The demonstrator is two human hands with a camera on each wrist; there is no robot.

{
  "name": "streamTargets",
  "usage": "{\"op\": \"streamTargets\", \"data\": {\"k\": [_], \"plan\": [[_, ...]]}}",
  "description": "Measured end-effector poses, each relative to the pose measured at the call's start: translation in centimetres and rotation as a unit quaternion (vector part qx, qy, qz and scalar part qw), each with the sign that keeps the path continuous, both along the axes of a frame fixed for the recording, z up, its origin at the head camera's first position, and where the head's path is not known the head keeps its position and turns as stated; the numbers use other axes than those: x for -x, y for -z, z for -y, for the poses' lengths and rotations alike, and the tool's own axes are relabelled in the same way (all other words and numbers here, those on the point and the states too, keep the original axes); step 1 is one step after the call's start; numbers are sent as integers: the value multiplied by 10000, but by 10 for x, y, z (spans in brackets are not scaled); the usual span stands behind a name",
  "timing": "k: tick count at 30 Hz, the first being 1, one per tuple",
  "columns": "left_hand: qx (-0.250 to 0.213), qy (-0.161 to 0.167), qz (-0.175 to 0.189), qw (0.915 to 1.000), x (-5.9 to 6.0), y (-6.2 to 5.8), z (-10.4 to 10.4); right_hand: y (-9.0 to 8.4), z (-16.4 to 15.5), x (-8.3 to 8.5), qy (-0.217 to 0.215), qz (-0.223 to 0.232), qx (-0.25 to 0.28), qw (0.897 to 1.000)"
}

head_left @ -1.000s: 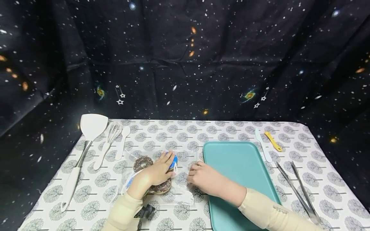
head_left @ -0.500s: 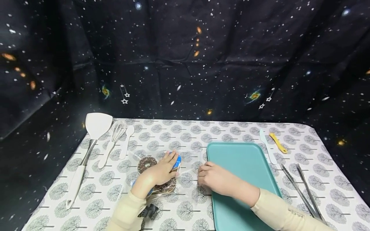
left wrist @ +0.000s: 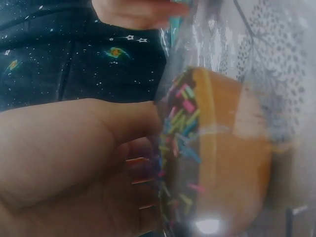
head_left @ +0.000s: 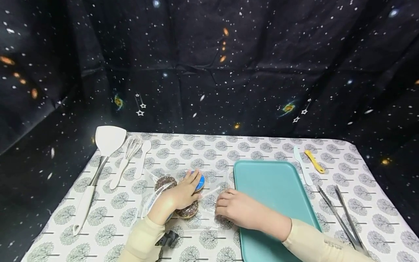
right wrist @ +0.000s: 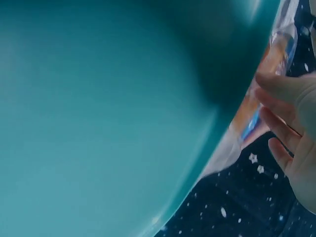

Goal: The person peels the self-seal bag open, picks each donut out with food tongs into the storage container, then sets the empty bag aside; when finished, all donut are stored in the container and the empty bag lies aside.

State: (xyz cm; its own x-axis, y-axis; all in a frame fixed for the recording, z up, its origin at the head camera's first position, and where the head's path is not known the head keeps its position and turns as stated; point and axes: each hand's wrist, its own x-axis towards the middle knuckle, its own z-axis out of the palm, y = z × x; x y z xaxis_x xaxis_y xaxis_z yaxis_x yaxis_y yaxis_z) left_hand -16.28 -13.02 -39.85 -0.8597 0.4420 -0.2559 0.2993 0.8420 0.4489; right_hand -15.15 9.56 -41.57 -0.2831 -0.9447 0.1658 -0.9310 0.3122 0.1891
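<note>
Now, in the head view, the right hand has shifted slightly leftward, likely better placed to handle the clear plastic bag; chocolate doughnuts lie inside, beneath the spread left hand. Left wrist: a sprinkle-topped doughnut shows through plastic. Right wrist: fingers parted, visibly pinching nothing.

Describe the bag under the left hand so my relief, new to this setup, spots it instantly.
Find the big teal tray on the tree-print tablecloth. In the head view, look to its left for the bag lying partly under the person's left hand. It alone among its neighbours is clear plastic, with brown, sprinkled doughnuts showing through.
</note>
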Motion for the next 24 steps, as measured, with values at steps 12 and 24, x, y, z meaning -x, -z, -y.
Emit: {"op": "streamTargets", "data": {"k": [12, 24], "plan": [[-219, -26, 33, 9998, 0, 0, 0, 6, 0, -9, -15, -467, -43, 9989], [-339, 21, 33, 9994, 0, -1, 3, 9, -17, -14, -44, -58, 732, 9973]]}}
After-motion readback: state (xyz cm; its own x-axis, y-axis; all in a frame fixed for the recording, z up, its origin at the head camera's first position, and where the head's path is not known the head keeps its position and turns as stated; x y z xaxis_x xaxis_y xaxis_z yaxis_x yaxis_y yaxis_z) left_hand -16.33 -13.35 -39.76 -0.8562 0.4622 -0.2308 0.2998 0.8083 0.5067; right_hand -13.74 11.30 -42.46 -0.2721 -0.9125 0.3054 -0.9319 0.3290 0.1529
